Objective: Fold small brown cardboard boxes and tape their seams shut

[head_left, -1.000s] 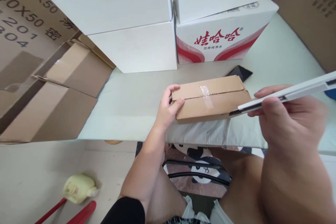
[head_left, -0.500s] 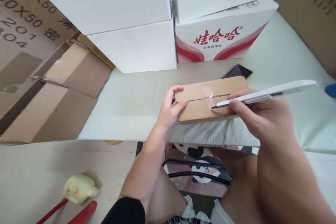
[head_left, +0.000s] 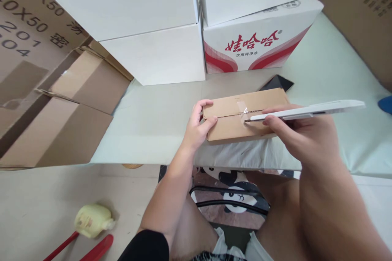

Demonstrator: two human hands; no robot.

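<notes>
A small brown cardboard box [head_left: 226,128] lies near the table's front edge, its two top flaps meeting at a seam. Clear tape [head_left: 243,107] crosses that seam near the middle. My left hand [head_left: 197,124] grips the box's left end, thumb on top and fingers at the far corner. In my right hand [head_left: 301,130] is a white utility knife [head_left: 321,109], held at a slant. The knife's dark tip is at the tape, just on the near side of the seam. The right fingers that curl underneath are partly hidden.
White boxes [head_left: 153,57] stand stacked at the back, beside a white carton with red lettering [head_left: 260,45]. Behind the small box lies a black angular object [head_left: 277,82]. Open brown cartons [head_left: 73,130] are on the left. A yellow bottle [head_left: 93,220] lies on the floor.
The knife tip has moved slightly left and up along the tape, and my right hand has shifted with it. My left hand keeps its hold on the box.
</notes>
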